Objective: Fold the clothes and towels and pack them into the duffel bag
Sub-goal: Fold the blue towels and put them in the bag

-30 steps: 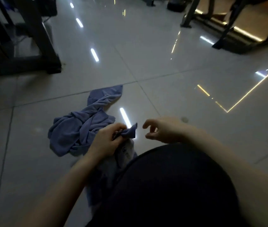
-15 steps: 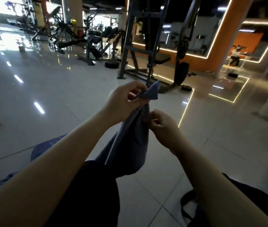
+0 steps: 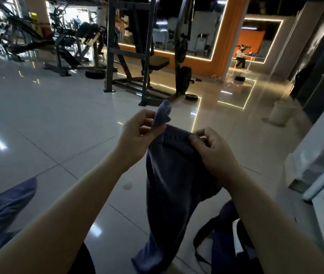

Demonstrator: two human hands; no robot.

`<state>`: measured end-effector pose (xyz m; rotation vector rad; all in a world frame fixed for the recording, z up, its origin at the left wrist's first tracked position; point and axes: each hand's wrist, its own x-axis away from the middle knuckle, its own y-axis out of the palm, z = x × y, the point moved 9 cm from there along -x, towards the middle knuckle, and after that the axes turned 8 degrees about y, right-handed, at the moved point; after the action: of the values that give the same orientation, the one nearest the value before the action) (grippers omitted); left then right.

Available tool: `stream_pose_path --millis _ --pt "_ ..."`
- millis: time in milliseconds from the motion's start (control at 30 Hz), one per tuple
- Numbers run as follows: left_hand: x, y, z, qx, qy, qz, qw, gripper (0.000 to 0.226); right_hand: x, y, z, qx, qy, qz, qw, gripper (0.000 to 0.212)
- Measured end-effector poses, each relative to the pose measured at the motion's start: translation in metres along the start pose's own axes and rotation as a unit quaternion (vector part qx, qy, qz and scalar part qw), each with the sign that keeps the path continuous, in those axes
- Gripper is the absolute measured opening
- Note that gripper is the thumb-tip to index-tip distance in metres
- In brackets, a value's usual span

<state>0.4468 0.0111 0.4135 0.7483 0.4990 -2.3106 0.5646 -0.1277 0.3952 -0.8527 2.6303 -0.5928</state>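
While held up, one blue towel, left hand pinching, right hand pinching.

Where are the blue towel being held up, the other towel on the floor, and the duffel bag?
blue towel (image 3: 169,175), head view, on the hanging middle of the cloth below the hands.
other towel (image 3: 5,206), head view, on its crumpled middle at lower left.
duffel bag (image 3: 226,252), head view, on its dark side at lower right.

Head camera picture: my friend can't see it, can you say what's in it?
Two hands hold up a blue towel: the left hand pinches one top corner, the right hand pinches the top edge, and the rest hangs down. Behind is a gym's shiny tiled floor with a weight rack.
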Motion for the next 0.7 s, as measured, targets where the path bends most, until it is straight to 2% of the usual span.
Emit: stream_pose_path --millis 167,267,367,467,567,633,700 --pt "-0.006 0.010 -0.010 0.021 0.014 -0.031 0.999 0.018 -0.019 0.002 0.025 -0.007 0.053 -0.042 0.998 0.037" --pt "-0.010 0.010 -0.027 0.062 -0.043 -0.034 0.997 0.011 -0.026 0.015 0.042 -0.012 0.087 -0.085 0.992 0.024" --pt "-0.009 0.019 -0.039 0.086 -0.094 -0.083 0.988 0.012 -0.028 0.030 0.044 -0.024 0.071 -0.117 0.990 0.013" --pt "-0.004 0.030 -0.031 0.109 -0.094 -0.137 0.980 0.025 -0.029 0.038 0.027 -0.122 0.027 -0.144 0.982 0.028" --pt "0.001 0.031 -0.023 0.146 -0.088 -0.173 0.970 0.041 -0.024 0.055 0.020 -0.241 0.060 -0.256 0.934 0.041" --pt "0.005 0.030 -0.017 0.192 -0.080 -0.200 0.958 0.052 -0.010 0.071 0.013 -0.233 0.064 -0.330 0.913 0.032" --pt "0.009 0.031 -0.008 0.228 -0.066 -0.227 0.944 0.059 -0.006 0.081 0.008 -0.213 0.052 -0.320 0.922 0.002"
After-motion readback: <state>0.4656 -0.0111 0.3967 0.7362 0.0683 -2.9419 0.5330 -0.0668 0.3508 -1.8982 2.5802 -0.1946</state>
